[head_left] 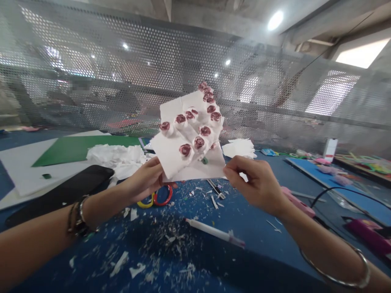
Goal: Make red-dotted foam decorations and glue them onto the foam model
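A folded white paper piece (175,108) is held up in front of me, tilted. Several small paper roses (185,149) with dark red swirled tops stand on it, and a green bit (204,160) shows near its bottom edge. My left hand (148,179) grips its lower left side, the fingers partly hidden behind the paper. At the lower right corner, my right hand (255,181) pinches the edge between thumb and forefinger. Below, scissors with a red and yellow handle (163,196) and a white marker (210,230) lie on the blue table.
Paper scraps (172,238) litter the blue table (259,252). Crumpled white tissue (117,158), green paper (76,148) and a black flat object (64,195) lie on the left. To the right are a pink tool (297,201) and a blue board (324,175). A perforated metal screen (128,65) stands behind.
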`<state>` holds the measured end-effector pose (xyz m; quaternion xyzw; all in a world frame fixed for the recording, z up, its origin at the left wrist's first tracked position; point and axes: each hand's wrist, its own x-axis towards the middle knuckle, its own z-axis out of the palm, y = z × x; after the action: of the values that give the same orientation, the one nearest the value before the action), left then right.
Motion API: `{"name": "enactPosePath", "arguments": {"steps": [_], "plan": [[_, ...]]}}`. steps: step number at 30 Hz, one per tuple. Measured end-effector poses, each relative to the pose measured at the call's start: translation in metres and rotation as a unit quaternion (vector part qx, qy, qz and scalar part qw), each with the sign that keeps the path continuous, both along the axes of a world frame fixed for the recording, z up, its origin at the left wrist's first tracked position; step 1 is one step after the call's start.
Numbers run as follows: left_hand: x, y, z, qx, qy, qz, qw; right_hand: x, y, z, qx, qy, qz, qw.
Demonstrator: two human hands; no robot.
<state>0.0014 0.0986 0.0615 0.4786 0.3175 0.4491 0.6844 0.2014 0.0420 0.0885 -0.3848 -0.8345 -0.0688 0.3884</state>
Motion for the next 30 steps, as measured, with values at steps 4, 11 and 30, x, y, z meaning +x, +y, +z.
{"name": "enactPosePath", "arguments": {"steps": [4, 11, 30], "plan": [[0.0, -0.002, 0.002, -0.031, -0.017, -0.008, 0.999, -0.001, -0.003, -0.002, 0.042, 0.012, 0.02, 0.999], [-0.003, -0.004, 0.0, -0.023, -0.02, -0.037, 0.999, -0.008, -0.012, -0.003, 0.072, 0.039, 0.05, 0.995], [0.0, -0.01, 0.002, -0.037, -0.002, -0.075, 0.997, -0.011, -0.023, -0.003, 0.249, -0.096, 0.077, 0.961]]}}
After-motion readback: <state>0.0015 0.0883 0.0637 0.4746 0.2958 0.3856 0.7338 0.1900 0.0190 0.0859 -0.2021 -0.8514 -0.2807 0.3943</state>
